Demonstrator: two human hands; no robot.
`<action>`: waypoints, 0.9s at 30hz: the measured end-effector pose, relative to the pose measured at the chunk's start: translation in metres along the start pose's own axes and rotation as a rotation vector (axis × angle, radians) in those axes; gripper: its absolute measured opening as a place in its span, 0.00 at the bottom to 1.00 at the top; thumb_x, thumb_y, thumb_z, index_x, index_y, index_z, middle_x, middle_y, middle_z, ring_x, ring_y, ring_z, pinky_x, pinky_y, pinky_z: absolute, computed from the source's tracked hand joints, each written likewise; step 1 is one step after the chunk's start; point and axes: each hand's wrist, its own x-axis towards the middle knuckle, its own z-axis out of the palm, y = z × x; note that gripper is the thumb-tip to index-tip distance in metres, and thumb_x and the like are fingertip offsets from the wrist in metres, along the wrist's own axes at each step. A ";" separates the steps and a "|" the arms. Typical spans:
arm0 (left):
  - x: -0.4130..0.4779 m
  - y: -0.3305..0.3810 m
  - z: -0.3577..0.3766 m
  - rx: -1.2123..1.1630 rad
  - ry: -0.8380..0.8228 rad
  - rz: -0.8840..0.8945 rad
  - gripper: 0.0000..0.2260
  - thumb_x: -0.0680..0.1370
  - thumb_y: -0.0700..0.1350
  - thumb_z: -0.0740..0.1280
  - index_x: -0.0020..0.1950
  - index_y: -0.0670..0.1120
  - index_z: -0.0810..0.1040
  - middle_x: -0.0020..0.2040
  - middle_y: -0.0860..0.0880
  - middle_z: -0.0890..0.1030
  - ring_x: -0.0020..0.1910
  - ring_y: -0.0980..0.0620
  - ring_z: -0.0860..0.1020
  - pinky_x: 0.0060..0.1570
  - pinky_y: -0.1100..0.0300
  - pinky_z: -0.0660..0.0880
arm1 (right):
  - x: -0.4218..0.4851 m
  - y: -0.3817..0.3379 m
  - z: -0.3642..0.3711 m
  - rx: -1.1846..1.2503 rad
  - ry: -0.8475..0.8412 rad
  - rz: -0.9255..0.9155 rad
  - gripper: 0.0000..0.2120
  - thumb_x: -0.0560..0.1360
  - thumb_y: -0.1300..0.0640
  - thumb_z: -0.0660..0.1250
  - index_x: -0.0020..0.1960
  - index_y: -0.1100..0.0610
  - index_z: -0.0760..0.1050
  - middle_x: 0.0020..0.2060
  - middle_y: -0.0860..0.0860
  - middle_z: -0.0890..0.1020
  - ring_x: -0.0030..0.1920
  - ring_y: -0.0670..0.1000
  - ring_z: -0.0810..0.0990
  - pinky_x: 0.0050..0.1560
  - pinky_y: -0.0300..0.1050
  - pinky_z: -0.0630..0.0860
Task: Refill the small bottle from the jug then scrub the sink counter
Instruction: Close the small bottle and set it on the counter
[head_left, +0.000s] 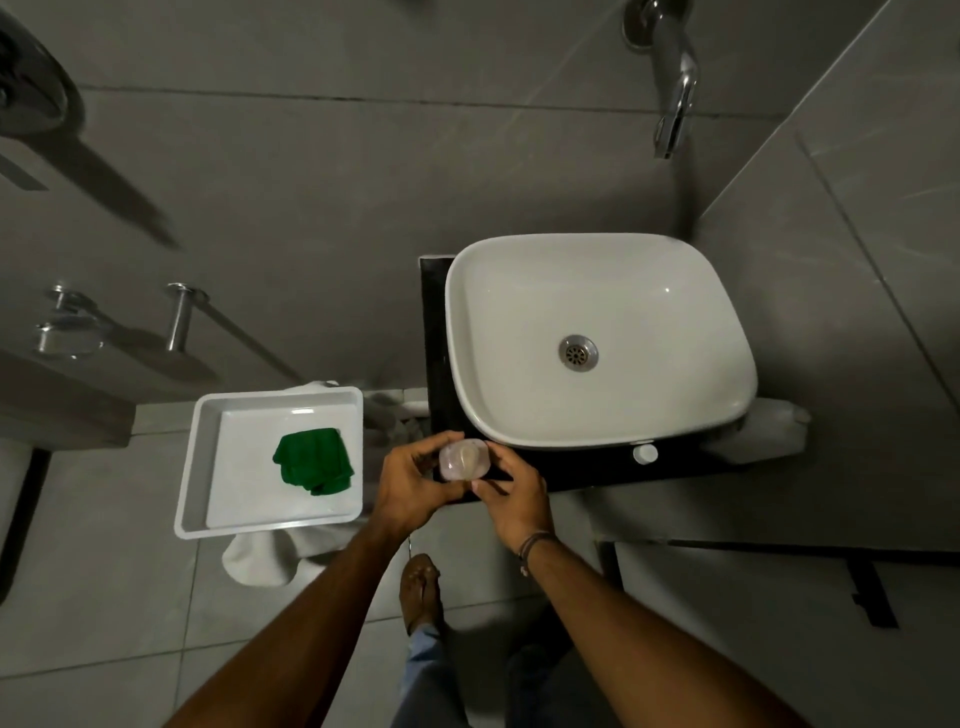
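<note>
The bottle (464, 459) is held between both hands just in front of the basin's (597, 338) near-left corner, over the dark counter (582, 470). It is seen from directly above, so its long axis is judged to stand upright, mouth toward the camera; whether its base rests on the counter cannot be told. The left hand (413, 480) is wrapped around the bottle's left side, fingers curled over the far edge. The right hand (511, 493) is closed against its right side, thumb at the near edge. Both are therefore grasping the bottle, and neither is clearly nearer to it.

A small white cap (645, 453) is seen on the counter in front of the basin, to the right of the hands and apart from them; the right hand is the nearer one. It is judged to belong to the bottle, whose mouth appears uncovered.

No jug is visible anywhere, so the refill is judged not yet begun. A white tray (197, 467) lies well to the left of the basin, and a green cloth (311, 460) rests inside it, nearer the left hand. The cloth is presumably meant for scrubbing the counter.
</note>
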 end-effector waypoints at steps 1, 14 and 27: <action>0.001 0.000 0.000 0.001 0.000 -0.002 0.32 0.61 0.44 0.88 0.64 0.48 0.85 0.59 0.49 0.89 0.60 0.45 0.86 0.63 0.41 0.82 | 0.001 0.001 0.000 -0.002 0.002 0.001 0.27 0.73 0.75 0.72 0.69 0.59 0.77 0.61 0.53 0.83 0.56 0.45 0.81 0.47 0.25 0.77; -0.011 0.019 0.000 0.089 0.008 -0.029 0.51 0.57 0.45 0.88 0.78 0.44 0.72 0.73 0.47 0.77 0.71 0.51 0.78 0.71 0.52 0.76 | -0.001 0.008 -0.001 0.077 -0.006 0.071 0.31 0.73 0.75 0.72 0.73 0.58 0.73 0.62 0.49 0.79 0.58 0.48 0.80 0.48 0.27 0.78; -0.093 0.050 0.122 0.539 -0.155 0.023 0.18 0.72 0.45 0.78 0.54 0.65 0.78 0.53 0.59 0.79 0.48 0.60 0.80 0.45 0.75 0.73 | -0.046 0.075 -0.164 0.152 0.555 0.328 0.26 0.67 0.70 0.79 0.63 0.58 0.77 0.54 0.58 0.84 0.50 0.56 0.84 0.51 0.46 0.80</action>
